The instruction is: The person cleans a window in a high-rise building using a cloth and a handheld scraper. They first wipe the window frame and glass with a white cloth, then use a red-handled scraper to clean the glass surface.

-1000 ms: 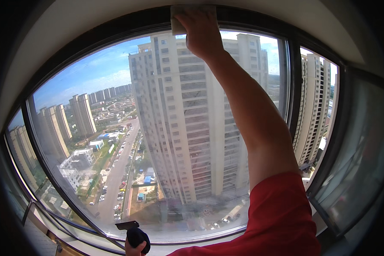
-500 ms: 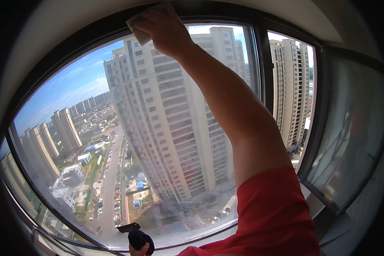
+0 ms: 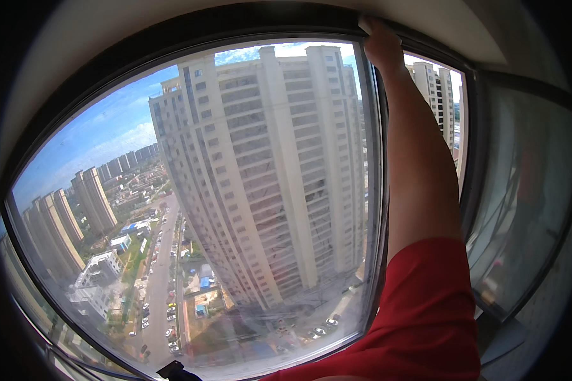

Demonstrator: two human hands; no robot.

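My right hand is raised high to the upper right corner of the large window pane, at the dark window frame. Its fingers are closed round a pale cloth, of which only a small edge shows. The right arm, in a red short sleeve, stretches up along the frame's right upright. At the bottom edge, a black tool with a flat blade-like end pokes into view. My left hand lies outside the picture below it.
To the right, an opened window sash is swung inward beside the open gap. Through the glass stand tall apartment towers, a road with parked cars, and low buildings far below. Hazy smears mark the lower pane.
My right hand has slid right along the top frame to the corner, taking the cloth with it. The black tool has dropped lower and slightly left, and my left hand has left the view.
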